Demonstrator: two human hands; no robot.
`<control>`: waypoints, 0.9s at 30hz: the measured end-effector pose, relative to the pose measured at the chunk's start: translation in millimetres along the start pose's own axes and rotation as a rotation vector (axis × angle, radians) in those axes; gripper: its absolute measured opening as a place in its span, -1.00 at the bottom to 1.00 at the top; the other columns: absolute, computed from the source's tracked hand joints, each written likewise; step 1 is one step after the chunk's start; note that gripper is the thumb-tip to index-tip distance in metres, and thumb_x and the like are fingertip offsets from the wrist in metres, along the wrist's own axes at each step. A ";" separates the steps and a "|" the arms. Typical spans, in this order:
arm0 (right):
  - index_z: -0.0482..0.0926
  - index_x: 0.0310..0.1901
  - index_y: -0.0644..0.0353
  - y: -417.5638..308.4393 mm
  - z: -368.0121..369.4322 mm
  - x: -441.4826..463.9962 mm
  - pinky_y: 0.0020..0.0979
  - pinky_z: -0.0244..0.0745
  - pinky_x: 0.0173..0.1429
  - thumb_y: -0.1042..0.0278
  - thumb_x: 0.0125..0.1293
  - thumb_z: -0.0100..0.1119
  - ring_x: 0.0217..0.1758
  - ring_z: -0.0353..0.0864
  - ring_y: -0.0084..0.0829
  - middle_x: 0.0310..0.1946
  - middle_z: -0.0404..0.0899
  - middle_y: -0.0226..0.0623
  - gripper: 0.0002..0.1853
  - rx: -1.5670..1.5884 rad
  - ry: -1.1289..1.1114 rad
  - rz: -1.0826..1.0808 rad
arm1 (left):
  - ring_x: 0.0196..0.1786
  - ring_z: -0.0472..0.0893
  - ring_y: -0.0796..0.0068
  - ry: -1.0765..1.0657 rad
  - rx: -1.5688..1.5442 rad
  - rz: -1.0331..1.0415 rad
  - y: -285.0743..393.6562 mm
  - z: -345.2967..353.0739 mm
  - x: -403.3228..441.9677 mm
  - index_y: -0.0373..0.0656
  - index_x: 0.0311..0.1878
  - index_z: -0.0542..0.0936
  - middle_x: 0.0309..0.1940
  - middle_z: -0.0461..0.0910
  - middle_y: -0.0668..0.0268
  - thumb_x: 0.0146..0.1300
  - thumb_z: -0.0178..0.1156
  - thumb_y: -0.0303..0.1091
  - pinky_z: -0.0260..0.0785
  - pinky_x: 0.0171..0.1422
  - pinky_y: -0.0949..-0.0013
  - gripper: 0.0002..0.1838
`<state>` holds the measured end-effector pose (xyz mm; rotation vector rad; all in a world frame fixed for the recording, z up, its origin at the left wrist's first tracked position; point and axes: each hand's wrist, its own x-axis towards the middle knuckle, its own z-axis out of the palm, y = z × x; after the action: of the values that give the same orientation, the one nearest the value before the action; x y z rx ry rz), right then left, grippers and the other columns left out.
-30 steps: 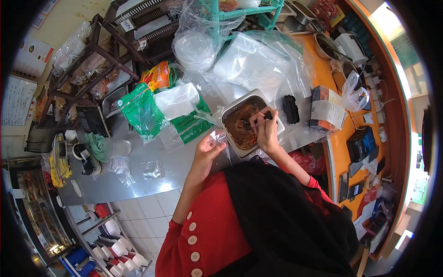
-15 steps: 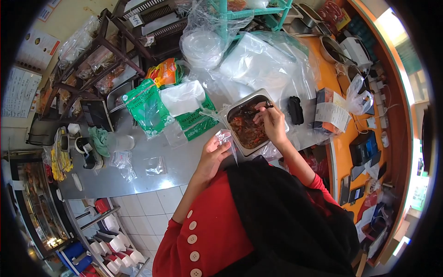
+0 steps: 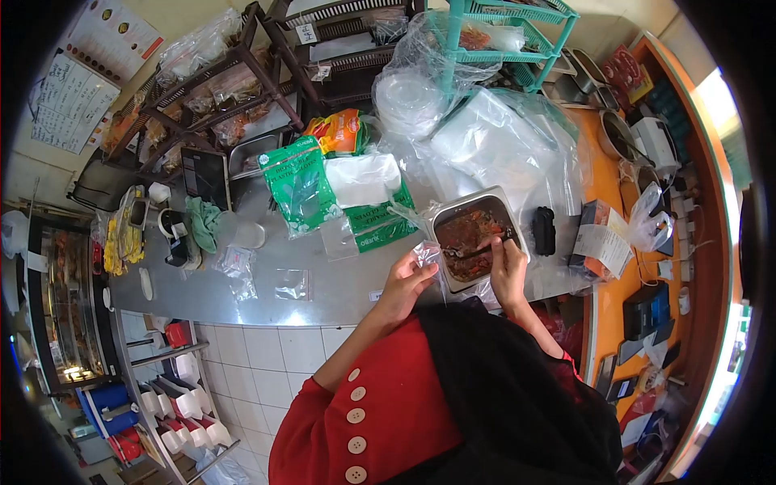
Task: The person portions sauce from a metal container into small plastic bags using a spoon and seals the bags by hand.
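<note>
A steel pan [image 3: 466, 201] sits on the metal counter in front of me, holding a dark reddish-brown chunky food, perhaps a sambal [image 3: 470, 226]. My right hand [image 3: 508, 273] is over the pan's near right side, its fingers closed round a slim dark-handled utensil that looks like a spoon [image 3: 478, 250]. That utensil's lower end dips into the food. Just left of the pan, my left hand [image 3: 402, 284] pinches a small clear plastic bag [image 3: 427, 252], held upright by its edge. Whether the bag contains anything is hard to see.
Green packs of disposable plastic gloves [image 3: 295, 179] lie behind my left hand. Stacked clear bags [image 3: 493, 133] spread beyond the pan. A black case [image 3: 544, 230] and a labelled box [image 3: 600, 241] stand to the right. Another small bag [image 3: 292, 284] lies on the counter [image 3: 339, 283].
The view has swung, so everything appears farther right. My right hand has come lower and nearer the pan's near edge, with the spoon now lying across the food. My left hand still holds the bag.
</note>
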<state>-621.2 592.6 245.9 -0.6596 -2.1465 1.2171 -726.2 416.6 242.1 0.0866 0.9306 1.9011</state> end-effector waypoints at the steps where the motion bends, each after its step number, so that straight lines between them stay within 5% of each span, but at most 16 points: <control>1: 0.45 -0.41 0.38 -4.6 -1.0 -2.8 -0.45 0.42 -0.48 0.45 0.46 -0.07 -0.56 0.57 -0.51 -0.51 0.59 -0.22 -0.74 0.056 0.011 0.078 | 0.03 0.48 0.61 0.005 0.011 0.000 0.0 -0.2 0.4 -0.14 0.16 0.42 0.01 0.48 0.42 0.27 0.22 -0.45 0.36 0.15 0.41 -0.61; 14: 0.46 -0.31 0.47 13.0 -22.2 -12.3 -0.36 0.71 -0.34 0.32 0.48 -0.05 -0.42 0.64 -0.38 -0.40 0.56 -0.11 -0.68 0.606 0.339 0.370 | 0.06 0.47 0.58 0.187 0.229 -0.093 17.7 10.8 -0.4 -0.14 0.10 0.47 -0.02 0.50 0.37 0.23 0.27 -0.36 0.32 0.15 0.44 -0.62; 18: 0.48 -0.29 0.45 22.0 -33.4 -3.1 -0.34 0.71 -0.33 0.25 0.43 0.06 -0.45 0.62 -0.39 -0.42 0.55 -0.13 -0.67 0.699 0.399 0.505 | 0.08 0.48 0.45 0.364 0.490 0.163 17.0 8.1 4.3 -0.21 0.04 0.46 -0.01 0.51 0.29 0.13 0.37 -0.37 0.35 0.15 0.36 -0.57; 27: 0.37 -0.14 0.27 20.5 -57.9 34.6 -0.28 0.71 -0.23 0.34 0.41 0.06 -0.46 0.59 -0.43 -0.46 0.53 -0.17 -0.82 0.886 0.475 0.516 | -0.14 0.62 0.31 0.162 1.282 0.719 25.1 15.5 27.9 -0.22 -0.06 0.53 -0.21 0.61 0.20 -0.05 0.43 -0.46 0.44 -0.02 0.33 -0.56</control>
<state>-602.9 659.2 260.3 -0.9699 -0.9090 1.8523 -752.5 441.9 260.1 1.1528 2.3204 1.5692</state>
